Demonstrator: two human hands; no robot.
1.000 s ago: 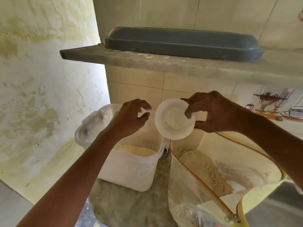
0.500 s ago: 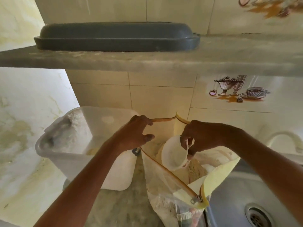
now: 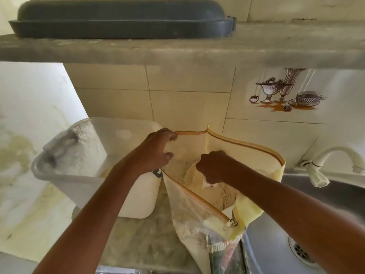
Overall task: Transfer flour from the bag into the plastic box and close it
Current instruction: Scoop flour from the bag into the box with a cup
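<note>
A yellow zip-top flour bag (image 3: 245, 149) stands open on the counter, with flour (image 3: 223, 194) showing inside. My left hand (image 3: 156, 151) grips the bag's near-left rim and holds it open. My right hand (image 3: 215, 167) is down inside the bag, curled round a white scoop cup (image 3: 207, 183) that is mostly hidden under the hand and flour. The translucent plastic box (image 3: 94, 161) stands just left of the bag, open-topped, dusted with flour inside. A grey lid (image 3: 122, 18) lies on the shelf above.
A concrete shelf (image 3: 256, 48) juts out overhead. A steel sink (image 3: 316, 204) with a drain and a white tap (image 3: 325, 161) lies to the right. A tiled wall stands behind; a stained wall closes off the left. The stone counter (image 3: 142, 242) runs below the box.
My right hand has carried the white cup from above the box down into the bag and into the flour. My left hand has taken hold of the bag's rim.
</note>
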